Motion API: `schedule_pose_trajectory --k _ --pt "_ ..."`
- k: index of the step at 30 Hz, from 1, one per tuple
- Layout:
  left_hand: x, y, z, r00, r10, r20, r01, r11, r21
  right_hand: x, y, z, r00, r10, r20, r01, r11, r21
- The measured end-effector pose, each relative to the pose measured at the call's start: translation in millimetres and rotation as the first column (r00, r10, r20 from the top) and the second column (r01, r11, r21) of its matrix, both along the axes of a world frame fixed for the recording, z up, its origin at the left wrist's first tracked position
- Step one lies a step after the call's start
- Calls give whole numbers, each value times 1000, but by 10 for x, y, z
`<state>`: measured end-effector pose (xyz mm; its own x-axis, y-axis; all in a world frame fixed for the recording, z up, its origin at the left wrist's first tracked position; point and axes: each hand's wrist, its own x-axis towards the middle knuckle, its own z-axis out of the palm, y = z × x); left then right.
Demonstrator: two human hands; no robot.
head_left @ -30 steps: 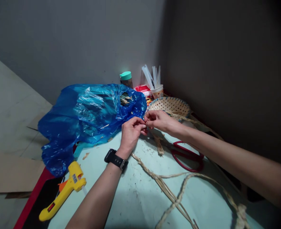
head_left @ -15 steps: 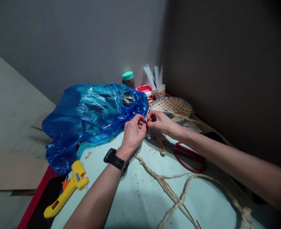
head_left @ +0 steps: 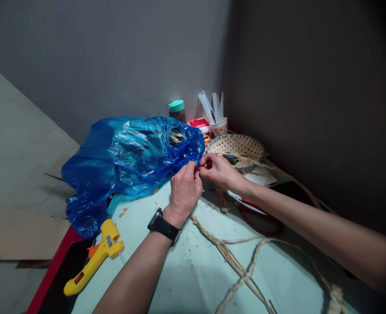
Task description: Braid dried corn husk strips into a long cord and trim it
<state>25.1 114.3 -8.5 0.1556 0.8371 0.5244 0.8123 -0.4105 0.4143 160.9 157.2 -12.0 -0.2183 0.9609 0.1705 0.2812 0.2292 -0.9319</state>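
My left hand (head_left: 185,185), its wrist in a black watch (head_left: 164,224), is closed in a pinch. Fingertip to fingertip with it, my right hand (head_left: 217,170) also pinches. A tiny reddish bit shows between them, too small to name. From under my left wrist a braided straw cord (head_left: 209,235) runs toward the front right, its loose strands spreading over the pale green tabletop (head_left: 182,279). Behind my right hand stands a shallow woven basket (head_left: 245,146), with a dark spool (head_left: 231,158) by its near rim. Red-handled scissors (head_left: 261,222) lie under my right forearm, partly hidden.
A blue plastic bag (head_left: 134,152) with straw inside lies at the back left. In front of it is a yellow glue gun (head_left: 96,261). Along the wall stand a green-lidded jar (head_left: 177,109), a red-and-white packet (head_left: 201,125) and a paper cup (head_left: 219,127) of glue sticks.
My left hand has turned slightly, its fingers now more upright and hiding more of the small red piece. Both hands stay together in a pinch. The view has shifted a little.
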Motion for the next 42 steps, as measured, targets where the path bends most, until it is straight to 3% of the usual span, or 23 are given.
schedule_pose_trajectory --k 3,8,11,16,22,28,31,35,42 --pt "3 -27 -31 995 -15 -102 14 1000 -14 6 -45 110 990 -3 142 -1 999 33" --pt "-53 -11 -35 993 -91 -79 90 996 -9 29 -97 252 927 35 374 -81 991 109" --pt "-93 9 -19 988 -135 -81 133 991 -30 51 -99 229 923 88 374 -144 982 126" --pt "-85 34 -36 991 -110 -80 108 994 -28 64 -80 175 927 117 358 -175 975 135" --pt "-30 89 -71 995 -87 -46 89 994 61 115 50 278 895 152 419 -236 959 156" --pt "-3 130 -13 986 -96 139 91 995 42 144 58 318 902 142 408 -255 937 237" --pt "-18 157 31 913 -90 397 135 987 -88 123 4 303 913 108 394 -252 908 336" --pt "-81 220 43 668 -17 744 312 914 -259 133 1 267 939 76 336 -193 924 330" --pt "-206 252 61 515 38 856 461 830 -314 264 122 146 942 205 267 -276 924 263"
